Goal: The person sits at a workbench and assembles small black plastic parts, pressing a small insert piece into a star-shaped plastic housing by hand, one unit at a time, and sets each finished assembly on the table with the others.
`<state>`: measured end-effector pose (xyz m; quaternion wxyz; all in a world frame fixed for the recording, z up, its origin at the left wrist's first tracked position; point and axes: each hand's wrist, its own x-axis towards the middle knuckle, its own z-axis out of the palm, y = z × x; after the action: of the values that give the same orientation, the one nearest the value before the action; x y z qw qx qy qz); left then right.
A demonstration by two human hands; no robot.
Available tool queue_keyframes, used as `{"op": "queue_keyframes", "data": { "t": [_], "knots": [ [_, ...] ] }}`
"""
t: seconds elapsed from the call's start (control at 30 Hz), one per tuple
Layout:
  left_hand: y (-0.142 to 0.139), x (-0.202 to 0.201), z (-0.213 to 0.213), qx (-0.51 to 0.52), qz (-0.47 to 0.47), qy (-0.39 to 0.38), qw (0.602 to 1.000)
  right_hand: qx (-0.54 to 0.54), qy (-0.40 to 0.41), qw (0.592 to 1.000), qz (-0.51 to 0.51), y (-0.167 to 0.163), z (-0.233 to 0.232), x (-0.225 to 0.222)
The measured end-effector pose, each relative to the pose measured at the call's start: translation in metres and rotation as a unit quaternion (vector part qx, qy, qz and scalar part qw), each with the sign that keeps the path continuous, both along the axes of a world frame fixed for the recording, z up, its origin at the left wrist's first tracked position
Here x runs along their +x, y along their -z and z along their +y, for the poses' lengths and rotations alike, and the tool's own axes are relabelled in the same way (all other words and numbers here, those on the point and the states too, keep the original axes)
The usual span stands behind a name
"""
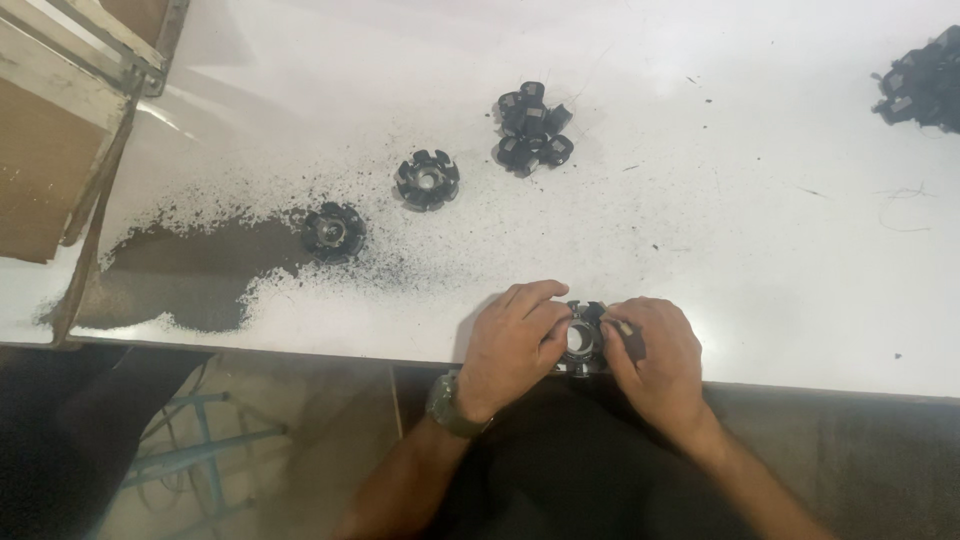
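Hands at the table's near edge: I watch my left hand and right hand both clamp a black stator. Two stators sit beyond, amid dark dust.

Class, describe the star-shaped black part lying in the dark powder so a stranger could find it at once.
Start at the white table and its dark powder spill on the left. At the spill's right edge lies a black toothed part. Unlike its cleaner twin up-right, it sits in the powder.
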<state>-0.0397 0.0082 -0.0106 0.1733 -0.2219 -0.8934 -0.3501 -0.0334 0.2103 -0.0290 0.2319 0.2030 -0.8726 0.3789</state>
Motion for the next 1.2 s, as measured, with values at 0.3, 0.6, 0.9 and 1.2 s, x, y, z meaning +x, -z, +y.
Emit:
{"op": "queue_keyframes", "data": {
  "t": [0.3,0.6,0.9,1.2],
  "knots": [
    [-0.012,0.004,0.002,-0.054,-0.048,0.064,0.995,0.001,0.005,1.0,0.001,-0.003,-0.001,0.0],
    [0.003,0.007,0.006,0.036,-0.076,-0.008,0.996,0.0,-0.08,0.994,0.076,0.011,0.007,0.0],
    [0.013,0.007,0.006,0.023,-0.05,-0.006,0.998,0.032,-0.066,0.994,0.085,0.008,0.002,-0.001],
    [0.013,0.01,0.008,0.036,-0.044,-0.026,0.998,0.02,-0.074,0.992,0.099,0.006,0.0,0.001]
  ]
}}
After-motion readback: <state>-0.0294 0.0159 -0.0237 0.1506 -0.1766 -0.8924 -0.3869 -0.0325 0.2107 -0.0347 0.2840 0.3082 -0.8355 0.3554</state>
